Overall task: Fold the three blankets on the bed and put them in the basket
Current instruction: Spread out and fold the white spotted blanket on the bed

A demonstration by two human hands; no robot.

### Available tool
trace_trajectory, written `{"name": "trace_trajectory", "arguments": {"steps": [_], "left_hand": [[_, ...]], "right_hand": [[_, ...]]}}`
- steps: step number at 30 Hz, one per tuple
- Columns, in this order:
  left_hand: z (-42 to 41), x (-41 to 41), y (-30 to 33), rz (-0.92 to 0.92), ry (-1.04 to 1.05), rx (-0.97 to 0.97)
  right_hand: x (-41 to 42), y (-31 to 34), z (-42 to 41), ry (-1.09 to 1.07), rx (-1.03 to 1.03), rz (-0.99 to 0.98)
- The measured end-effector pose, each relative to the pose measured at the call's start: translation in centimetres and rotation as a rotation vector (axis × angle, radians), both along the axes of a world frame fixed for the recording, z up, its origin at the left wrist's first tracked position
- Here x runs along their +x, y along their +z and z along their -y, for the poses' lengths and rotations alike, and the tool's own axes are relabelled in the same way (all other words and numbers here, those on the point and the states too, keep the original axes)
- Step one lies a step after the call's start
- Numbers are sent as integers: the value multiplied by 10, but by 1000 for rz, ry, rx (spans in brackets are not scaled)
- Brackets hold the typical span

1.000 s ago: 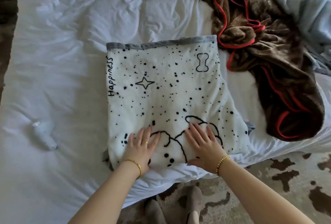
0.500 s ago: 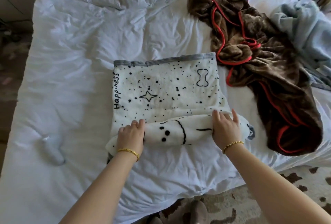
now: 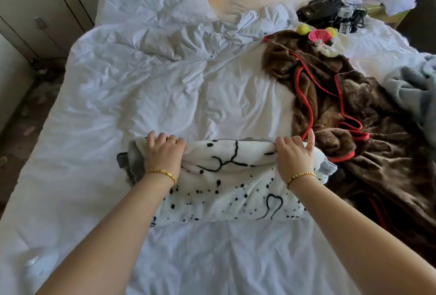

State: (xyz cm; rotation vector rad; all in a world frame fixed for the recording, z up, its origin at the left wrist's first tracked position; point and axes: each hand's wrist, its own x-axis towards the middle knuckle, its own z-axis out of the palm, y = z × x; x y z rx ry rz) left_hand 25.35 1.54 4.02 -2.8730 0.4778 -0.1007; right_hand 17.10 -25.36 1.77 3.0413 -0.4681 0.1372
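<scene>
Now the white spotted blanket [image 3: 226, 181] is a thick roll, where a second ago it lay as a flat folded square with both palms pressed on its near part, and half a second ago only its near edge had been turned over. The roll has travelled away from the foot edge of the bed [image 3: 141, 96] and lies across the middle, touching the brown blanket with red trim [image 3: 354, 115] at its right end. So the first blanket looks nearly bundled, though rolled rather than folded flat; the brown one and the grey blanket [image 3: 415, 91] at the right edge remain crumpled, and no basket is in view.

Both arms reach forward, nearly straight, palms down over the roll's far side. The left hand [image 3: 165, 153] curls its fingers over the top near the left end, its grip closed on the fleece. The right hand [image 3: 295, 155] clutches a bunched fold near the right end, thumb lifted.
</scene>
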Motion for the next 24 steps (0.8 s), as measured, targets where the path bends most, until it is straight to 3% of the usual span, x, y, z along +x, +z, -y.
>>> {"name": "trace_trajectory", "arguments": {"steps": [6,9,11,13,16,19,24], "left_hand": [[33,55,-40,43,189,-174],[65,31,-70,90,-43,-329],[82,7,-89,-80,-201,-264],[82,3,-110,-278,-86,-202],[77,20,-135,-347,73,-216],[76,32,-142,-332,57,-181],[52,48,-155,-276,166,-205]], "right_hand": [[76,-41,17,-31,93,-32],[90,-62,12,-34,147,-47],[93,-70,7,-62,200,26],[87,-73,-5,-88,241,136],[68,-81,-38,211,202,171],[70,-99,-51,384,131,-63],[101,-125,4,10,248,-220]]}}
